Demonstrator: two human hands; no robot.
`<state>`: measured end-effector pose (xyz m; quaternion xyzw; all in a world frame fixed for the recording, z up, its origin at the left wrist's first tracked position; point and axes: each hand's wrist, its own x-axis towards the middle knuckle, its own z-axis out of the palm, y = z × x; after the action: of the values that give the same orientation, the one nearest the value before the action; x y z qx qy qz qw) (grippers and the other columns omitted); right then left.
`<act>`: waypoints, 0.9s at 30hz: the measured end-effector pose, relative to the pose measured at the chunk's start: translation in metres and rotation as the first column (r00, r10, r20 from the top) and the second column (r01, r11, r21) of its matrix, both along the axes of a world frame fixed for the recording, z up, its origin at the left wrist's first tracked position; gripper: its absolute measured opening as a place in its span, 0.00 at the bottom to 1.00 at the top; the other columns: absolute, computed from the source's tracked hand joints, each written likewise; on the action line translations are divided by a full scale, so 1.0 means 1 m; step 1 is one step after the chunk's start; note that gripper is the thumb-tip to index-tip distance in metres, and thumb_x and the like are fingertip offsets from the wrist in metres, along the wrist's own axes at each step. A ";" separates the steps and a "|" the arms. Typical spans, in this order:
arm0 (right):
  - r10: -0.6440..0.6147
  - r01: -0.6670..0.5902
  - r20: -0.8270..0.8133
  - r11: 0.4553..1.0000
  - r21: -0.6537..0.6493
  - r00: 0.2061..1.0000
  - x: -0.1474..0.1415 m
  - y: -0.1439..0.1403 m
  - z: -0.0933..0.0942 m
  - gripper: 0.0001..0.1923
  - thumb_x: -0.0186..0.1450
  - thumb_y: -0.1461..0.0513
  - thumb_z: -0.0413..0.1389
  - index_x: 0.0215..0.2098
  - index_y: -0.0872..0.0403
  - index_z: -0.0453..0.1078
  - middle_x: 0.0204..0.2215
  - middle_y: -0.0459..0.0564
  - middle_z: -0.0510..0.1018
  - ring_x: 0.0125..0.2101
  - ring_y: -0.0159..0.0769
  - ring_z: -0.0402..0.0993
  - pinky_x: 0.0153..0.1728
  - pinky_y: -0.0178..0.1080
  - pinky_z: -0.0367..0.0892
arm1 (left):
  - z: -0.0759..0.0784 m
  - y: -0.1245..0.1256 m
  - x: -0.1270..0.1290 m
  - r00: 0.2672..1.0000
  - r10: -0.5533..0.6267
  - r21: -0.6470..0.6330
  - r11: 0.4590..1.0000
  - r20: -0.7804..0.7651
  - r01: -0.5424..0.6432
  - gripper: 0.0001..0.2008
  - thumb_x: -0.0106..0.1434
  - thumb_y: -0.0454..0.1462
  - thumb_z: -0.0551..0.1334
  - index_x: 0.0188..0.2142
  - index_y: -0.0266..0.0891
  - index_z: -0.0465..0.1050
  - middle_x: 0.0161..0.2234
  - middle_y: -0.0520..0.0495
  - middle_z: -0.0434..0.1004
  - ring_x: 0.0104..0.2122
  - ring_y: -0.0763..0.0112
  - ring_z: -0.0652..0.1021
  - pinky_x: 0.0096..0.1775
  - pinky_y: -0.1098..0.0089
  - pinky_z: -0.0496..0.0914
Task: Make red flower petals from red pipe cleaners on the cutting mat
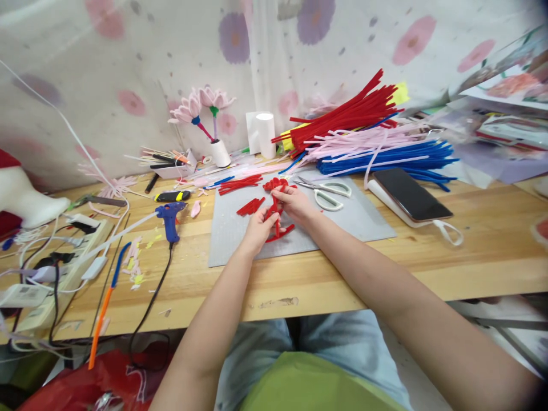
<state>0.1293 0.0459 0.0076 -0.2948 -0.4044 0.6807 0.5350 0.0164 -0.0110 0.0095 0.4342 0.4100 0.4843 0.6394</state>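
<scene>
Red pipe-cleaner piece (276, 214) sits pinched between both hands' grips.

Bright red pipe cleaner shape (276, 214) between the hands, over a plain grey mat (342, 220) on pale, grainy wood tabletop (471, 251). Far right, stems piled in red (351, 114), soft pink (363, 142) and deep blue (394, 157). Left, a blue glue gun (170, 218) with black cord. Far off, a white curtain (128, 68) scattered with pink and purple flowers. White-handled scissors (327, 191), black phone (411, 194).
</scene>
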 end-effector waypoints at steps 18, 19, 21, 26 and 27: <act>0.040 -0.040 -0.001 0.999 -0.029 0.999 0.004 -0.004 0.012 0.15 0.44 0.58 0.64 0.23 0.56 0.63 0.15 0.38 0.62 0.14 0.20 0.51 0.17 0.31 0.46 | 0.013 0.004 -0.008 0.981 -0.150 -0.214 0.961 0.121 0.173 0.15 0.59 0.44 0.54 0.35 0.34 0.70 0.27 0.47 0.71 0.25 0.75 0.74 0.34 0.67 0.71; 0.049 -0.048 0.008 0.998 -0.029 0.999 0.003 -0.004 0.011 0.16 0.44 0.57 0.64 0.23 0.56 0.63 0.15 0.37 0.61 0.14 0.20 0.51 0.17 0.31 0.46 | 0.013 0.005 -0.009 0.981 -0.150 -0.214 0.961 0.120 0.173 0.16 0.59 0.45 0.54 0.35 0.34 0.70 0.25 0.48 0.70 0.22 0.77 0.72 0.30 0.69 0.70; 0.052 -0.052 0.014 0.998 -0.021 0.999 0.001 -0.003 0.009 0.16 0.45 0.57 0.63 0.23 0.55 0.62 0.15 0.38 0.61 0.14 0.20 0.51 0.16 0.31 0.46 | 0.012 0.006 -0.009 0.985 -0.141 -0.174 0.972 0.101 0.157 0.14 0.58 0.45 0.56 0.33 0.34 0.69 0.22 0.52 0.65 0.17 0.82 0.66 0.21 0.76 0.65; -0.046 0.046 -0.048 0.999 0.001 0.998 -0.003 0.001 0.004 0.14 0.44 0.59 0.64 0.21 0.56 0.63 0.16 0.39 0.63 0.16 0.19 0.51 0.17 0.31 0.46 | 0.011 0.001 -0.004 0.996 -0.085 -0.108 0.990 0.032 0.088 0.12 0.58 0.44 0.57 0.28 0.35 0.65 0.18 0.58 0.51 0.13 0.87 0.53 0.13 0.83 0.47; -0.064 0.063 -0.068 0.998 -0.007 0.996 -0.003 0.001 0.004 0.13 0.44 0.60 0.64 0.21 0.57 0.64 0.16 0.39 0.63 0.16 0.19 0.51 0.18 0.31 0.46 | 0.011 0.000 -0.003 0.998 -0.065 -0.114 0.991 0.028 0.068 0.12 0.58 0.43 0.57 0.27 0.35 0.63 0.17 0.59 0.50 0.13 0.87 0.53 0.13 0.83 0.47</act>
<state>0.1258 0.0466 0.0114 -0.2853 -0.3747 0.6740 0.5692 0.0135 -0.0106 0.0202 0.4043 0.4146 0.4438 0.6839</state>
